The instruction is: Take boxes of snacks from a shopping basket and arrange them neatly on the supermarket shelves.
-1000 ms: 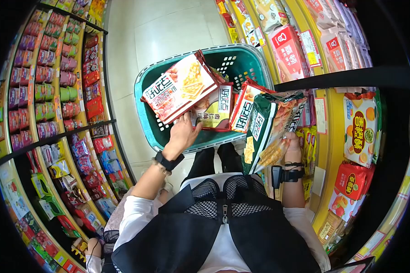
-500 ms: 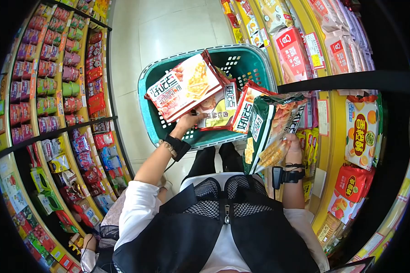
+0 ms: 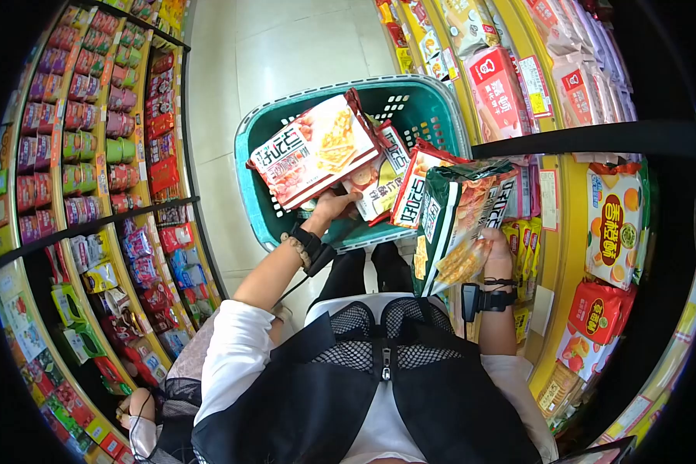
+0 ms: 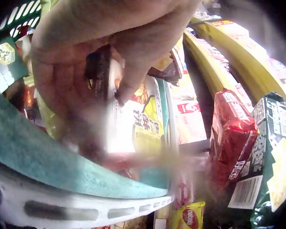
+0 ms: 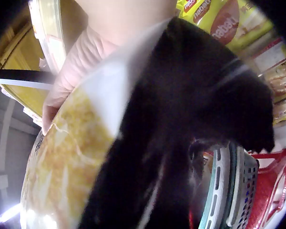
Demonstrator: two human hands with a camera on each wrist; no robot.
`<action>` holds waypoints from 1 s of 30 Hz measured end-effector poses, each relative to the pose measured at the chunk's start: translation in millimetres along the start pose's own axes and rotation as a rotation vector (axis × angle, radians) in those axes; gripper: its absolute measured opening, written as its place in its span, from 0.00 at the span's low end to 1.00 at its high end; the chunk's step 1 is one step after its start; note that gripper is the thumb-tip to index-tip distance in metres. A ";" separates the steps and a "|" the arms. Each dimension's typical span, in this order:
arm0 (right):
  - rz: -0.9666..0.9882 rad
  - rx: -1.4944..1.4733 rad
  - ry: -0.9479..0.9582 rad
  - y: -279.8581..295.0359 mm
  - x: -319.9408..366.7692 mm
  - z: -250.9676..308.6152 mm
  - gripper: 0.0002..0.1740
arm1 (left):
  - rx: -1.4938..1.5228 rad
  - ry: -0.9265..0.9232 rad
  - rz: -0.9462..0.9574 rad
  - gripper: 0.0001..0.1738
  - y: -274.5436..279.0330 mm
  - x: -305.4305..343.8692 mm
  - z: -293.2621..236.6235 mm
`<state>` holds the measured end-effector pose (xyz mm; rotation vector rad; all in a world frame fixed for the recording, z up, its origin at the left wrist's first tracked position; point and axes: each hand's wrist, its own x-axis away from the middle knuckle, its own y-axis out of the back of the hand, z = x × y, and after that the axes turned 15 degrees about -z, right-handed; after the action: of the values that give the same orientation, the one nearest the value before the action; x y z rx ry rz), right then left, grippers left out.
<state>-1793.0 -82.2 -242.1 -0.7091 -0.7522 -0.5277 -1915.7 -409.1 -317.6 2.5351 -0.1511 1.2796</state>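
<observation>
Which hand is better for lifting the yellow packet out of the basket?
Probably the left hand: it's in the basket, pinching the yellow packet. The right hand is outside the basket and busy holding a green packet.

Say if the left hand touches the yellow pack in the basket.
Touching: the left wrist view shows the left hand gripping the yellow pack, thumb against it.
</observation>
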 end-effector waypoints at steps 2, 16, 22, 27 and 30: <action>-0.017 0.030 -0.035 -6.4 1.1 3.8 0.31 | 0.074 -0.131 0.009 0.27 -4.8 -6.5 8.0; -0.071 0.010 -0.033 -19.7 11.4 7.8 0.33 | 0.243 0.193 0.131 0.37 -20.9 16.4 -13.0; -0.037 0.033 -0.024 -13.9 7.5 6.9 0.31 | 0.356 0.209 0.253 0.26 -23.8 10.9 2.3; -0.020 0.003 -0.043 -34.1 18.6 10.6 0.30 | 0.507 0.322 0.361 0.24 -14.7 40.4 -16.0; -0.024 -0.008 -0.007 -38.4 23.9 14.1 0.28 | 0.481 0.347 0.386 0.26 -5.8 51.5 -26.4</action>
<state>-1809.3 -101.1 -201.8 -0.7103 -0.7660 -0.5510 -1903.9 -393.4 -262.9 2.6906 -0.2980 2.1061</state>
